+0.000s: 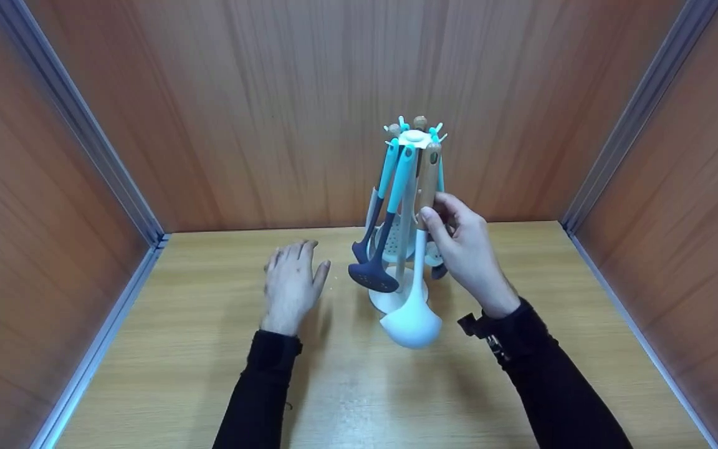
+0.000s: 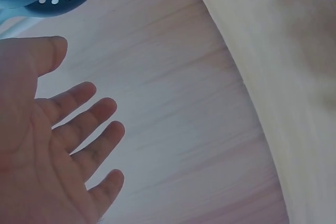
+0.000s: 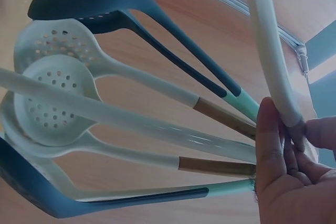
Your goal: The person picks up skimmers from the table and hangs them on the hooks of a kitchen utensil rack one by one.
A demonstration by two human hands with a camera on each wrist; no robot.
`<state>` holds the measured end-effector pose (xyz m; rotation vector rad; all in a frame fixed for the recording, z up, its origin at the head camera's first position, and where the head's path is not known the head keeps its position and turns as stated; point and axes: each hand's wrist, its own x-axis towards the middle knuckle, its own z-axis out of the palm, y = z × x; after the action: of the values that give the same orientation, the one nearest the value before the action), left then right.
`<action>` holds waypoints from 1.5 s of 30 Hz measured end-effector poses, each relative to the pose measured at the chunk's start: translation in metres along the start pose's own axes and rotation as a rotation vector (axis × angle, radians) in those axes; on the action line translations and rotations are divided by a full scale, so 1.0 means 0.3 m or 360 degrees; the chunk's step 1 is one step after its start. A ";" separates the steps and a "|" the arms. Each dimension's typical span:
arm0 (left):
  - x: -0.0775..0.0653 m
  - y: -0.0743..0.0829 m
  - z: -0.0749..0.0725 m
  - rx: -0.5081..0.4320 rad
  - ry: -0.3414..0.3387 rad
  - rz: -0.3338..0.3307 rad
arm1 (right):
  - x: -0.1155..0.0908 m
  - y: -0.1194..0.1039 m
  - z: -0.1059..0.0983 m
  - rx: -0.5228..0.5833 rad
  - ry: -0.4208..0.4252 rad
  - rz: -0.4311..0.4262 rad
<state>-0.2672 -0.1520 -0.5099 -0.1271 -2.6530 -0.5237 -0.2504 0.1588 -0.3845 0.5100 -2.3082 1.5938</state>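
My right hand [image 1: 468, 246] pinches a white ladle [image 1: 414, 321] by the lower part of its wooden handle. The ladle hangs bowl down at the front of a white utensil stand [image 1: 415, 138], its handle top close by the hooks. In the right wrist view the ladle's white shaft [image 3: 268, 45] rises from between thumb and fingers. To the left of the stand is my left hand [image 1: 291, 277], palm down over the table, fingers spread and holding nothing. A dark blue skimmer [image 1: 373, 275] with a turquoise handle hangs nearest to it.
More utensils hang round the stand, among them white skimmers [image 3: 58, 98] with wooden handles and a dark blue utensil [image 3: 31, 182]. The stand's round base [image 1: 387, 302] sits on the wooden table [image 1: 346, 399]. Wood panels [image 1: 309, 112] enclose the back and both sides.
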 end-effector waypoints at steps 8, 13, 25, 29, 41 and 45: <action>0.003 -0.042 0.036 -0.0023 0.0018 -0.0008 | 0.035 -0.018 -0.022 -0.0030 -0.0049 0.0025; 0.000 -0.058 0.050 -0.0027 -0.0016 -0.0031 | 0.052 -0.021 -0.027 -0.0023 -0.0066 0.0023; -0.007 -0.071 0.059 -0.0035 0.0017 0.0016 | 0.083 -0.012 -0.027 -0.0051 -0.0098 0.0073; -0.009 -0.073 0.057 -0.0049 -0.0014 -0.0003 | 0.092 -0.004 -0.024 -0.0062 -0.0124 0.0092; -0.012 -0.086 0.065 -0.0064 -0.0086 -0.0024 | 0.112 0.020 -0.019 -0.0120 -0.0161 0.0155; -0.013 -0.092 0.066 -0.0071 -0.0107 -0.0032 | 0.110 0.025 -0.025 -0.0130 -0.0163 0.0148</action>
<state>-0.2761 -0.1701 -0.5378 -0.1336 -2.7115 -0.5955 -0.2830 0.1644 -0.3741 0.4818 -2.4952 1.5402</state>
